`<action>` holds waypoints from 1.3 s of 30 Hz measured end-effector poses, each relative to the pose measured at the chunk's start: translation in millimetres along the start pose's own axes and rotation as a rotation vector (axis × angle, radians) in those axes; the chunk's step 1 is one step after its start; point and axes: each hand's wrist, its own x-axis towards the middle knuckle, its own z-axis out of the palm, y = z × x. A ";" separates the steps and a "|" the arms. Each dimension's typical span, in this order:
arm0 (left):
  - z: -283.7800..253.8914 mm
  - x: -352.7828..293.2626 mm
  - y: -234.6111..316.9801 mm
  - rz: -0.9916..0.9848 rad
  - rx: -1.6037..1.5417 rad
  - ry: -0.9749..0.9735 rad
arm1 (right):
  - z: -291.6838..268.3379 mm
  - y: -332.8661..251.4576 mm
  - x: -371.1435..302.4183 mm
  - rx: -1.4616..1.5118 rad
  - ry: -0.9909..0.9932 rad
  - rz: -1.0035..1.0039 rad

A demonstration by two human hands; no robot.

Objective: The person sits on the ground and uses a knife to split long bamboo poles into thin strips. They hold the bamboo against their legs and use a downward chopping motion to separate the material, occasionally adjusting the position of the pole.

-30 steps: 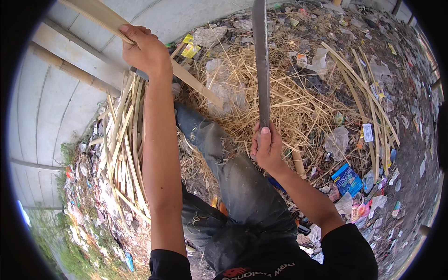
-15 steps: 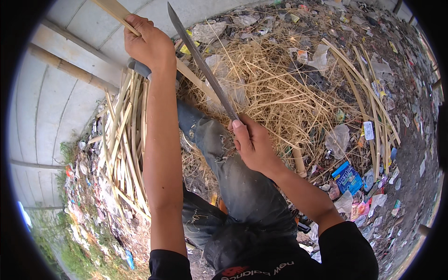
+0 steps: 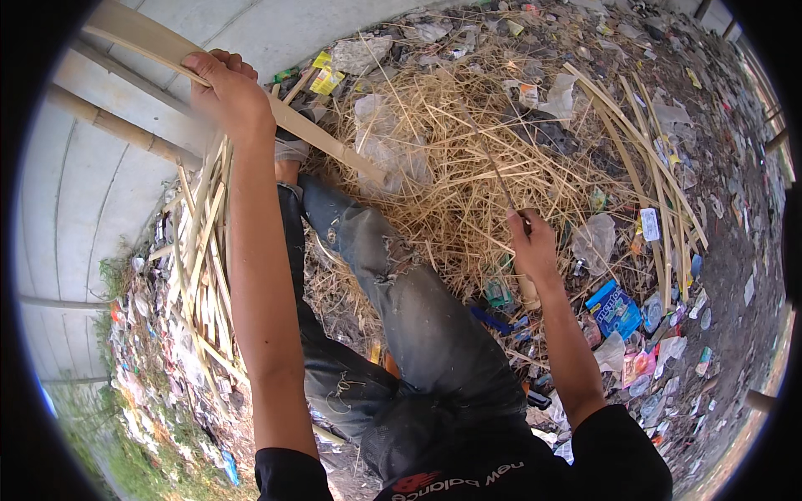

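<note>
My left hand (image 3: 230,93), raised at the upper left, is closed around a long flat bamboo strip (image 3: 330,146). The strip slants from the upper left edge down toward the middle, passing over my lower leg, and its free end lies over the shavings. In my right hand (image 3: 532,242) is the handle of a long-bladed knife (image 3: 493,163). Its blade points up and away, seen nearly edge-on, and stands apart from the strip. Beneath the blade spreads a heap of pale bamboo shavings (image 3: 451,225).
A bundle of split bamboo strips (image 3: 203,267) lies to my left, and several more strips (image 3: 647,159) lie at the right. My legs (image 3: 443,326) stretch ahead in torn jeans. Litter, including a blue packet (image 3: 616,311), covers the ground. A pale panel wall (image 3: 83,184) stands at the left.
My right hand has swung the knife rightward, away from the strip, and the blade has turned edge-on. My left hand has moved left and slightly down with the strip.
</note>
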 end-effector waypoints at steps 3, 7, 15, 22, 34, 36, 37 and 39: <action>-15.2 -4.4 8.0 -0.068 0.000 0.047 | -56.4 23.0 34.2 -0.243 0.264 -0.006; -52.9 -21.5 24.7 -0.036 -0.013 0.081 | -108.3 73.4 60.6 -0.606 0.481 0.110; -176.0 -69.6 71.2 -0.046 -0.172 0.456 | -17.3 76.9 -38.9 -0.350 -0.248 -0.131; -215.2 -176.1 81.8 -0.307 -0.083 0.628 | 72.7 143.1 -130.5 -0.718 -0.678 -0.266; -262.4 -347.1 116.9 -1.196 -0.136 0.554 | 48.2 133.9 -121.4 -0.675 -0.764 -0.156; -261.1 -346.4 143.6 -1.439 -0.084 0.407 | 31.6 133.6 -110.7 -0.638 -0.782 -0.181; -260.5 -342.4 152.6 -1.463 0.000 0.236 | 24.2 125.6 -105.5 -0.649 -0.794 -0.133; -260.6 -333.6 161.0 -1.486 0.162 -0.115 | 9.6 109.4 -93.8 -0.672 -0.810 -0.036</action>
